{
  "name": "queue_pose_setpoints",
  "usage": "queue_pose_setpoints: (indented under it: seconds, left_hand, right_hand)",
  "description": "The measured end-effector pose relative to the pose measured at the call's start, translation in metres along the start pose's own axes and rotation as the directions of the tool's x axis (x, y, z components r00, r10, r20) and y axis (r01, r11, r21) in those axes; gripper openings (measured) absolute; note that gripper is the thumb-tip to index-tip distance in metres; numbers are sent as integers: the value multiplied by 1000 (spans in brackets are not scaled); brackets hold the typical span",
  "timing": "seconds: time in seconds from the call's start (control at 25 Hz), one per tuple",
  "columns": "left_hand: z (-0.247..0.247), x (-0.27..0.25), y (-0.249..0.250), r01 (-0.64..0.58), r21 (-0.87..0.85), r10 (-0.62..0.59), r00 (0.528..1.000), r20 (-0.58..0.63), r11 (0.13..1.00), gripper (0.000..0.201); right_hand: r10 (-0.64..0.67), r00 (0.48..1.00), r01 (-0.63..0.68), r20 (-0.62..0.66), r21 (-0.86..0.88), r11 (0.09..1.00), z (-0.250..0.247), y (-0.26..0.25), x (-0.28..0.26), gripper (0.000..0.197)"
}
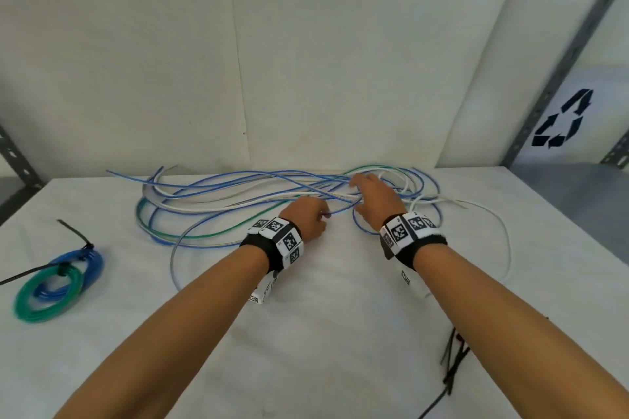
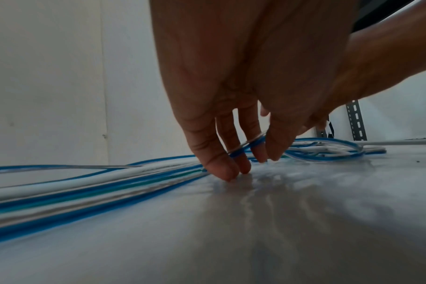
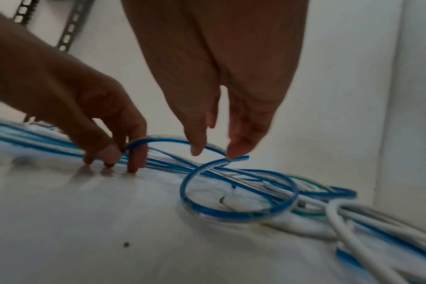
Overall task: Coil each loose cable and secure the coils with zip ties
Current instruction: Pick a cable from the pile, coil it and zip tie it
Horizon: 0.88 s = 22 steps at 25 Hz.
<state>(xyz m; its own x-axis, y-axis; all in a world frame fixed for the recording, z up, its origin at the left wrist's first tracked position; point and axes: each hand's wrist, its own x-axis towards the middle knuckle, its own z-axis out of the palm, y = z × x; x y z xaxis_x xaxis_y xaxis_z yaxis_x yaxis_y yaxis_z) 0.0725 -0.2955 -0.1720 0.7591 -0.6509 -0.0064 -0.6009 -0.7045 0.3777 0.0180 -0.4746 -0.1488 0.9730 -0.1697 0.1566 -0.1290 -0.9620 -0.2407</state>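
Observation:
A tangle of loose blue, white and green cables (image 1: 238, 194) lies across the back of the white table (image 1: 323, 333). My left hand (image 1: 308, 218) pinches one blue cable (image 2: 255, 141) between its fingers (image 2: 219, 165), whose tips touch the tabletop. From there the blue cable (image 3: 231, 214) arcs up and curls into a small loop on the table. My right hand (image 1: 374, 197) hovers over that arc with fingers pointing down and apart (image 3: 213, 153). One right fingertip (image 3: 236, 151) touches the cable near its cut end.
A blue coil (image 1: 92, 258) and a green coil (image 1: 47, 296), each bound with a black zip tie, lie at the left edge. Spare black zip ties (image 1: 452, 360) sit near the front right. A long white cable (image 1: 503, 231) loops out to the right. A slotted metal post (image 1: 561, 61) stands at the back right.

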Motion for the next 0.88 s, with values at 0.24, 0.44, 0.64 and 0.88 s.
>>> queue_pose_setpoints:
  seconds: [0.24, 0.44, 0.64, 0.88]
  left_hand:
    - [-9, -12, -14, 0, 59, -3, 999, 47, 998, 28]
    - [-21, -16, -22, 5, 4, -4, 999, -31, 1000, 42]
    - [-84, -7, 4, -244, -362, -2, 826, -564, 899, 50]
    - [-144, -9, 23, -368, -362, 133, 834, -535, 857, 20]
  right_hand:
    - [381, 924, -380, 6, -62, 923, -7, 39, -4, 25]
    - [449, 838, -339, -309, 349, 874, -49, 26, 18, 20]
    - [341, 795, 161, -501, 717, 679, -102, -29, 22, 7]
    - [-156, 977, 199, -145, 883, 425, -136, -84, -10, 13]
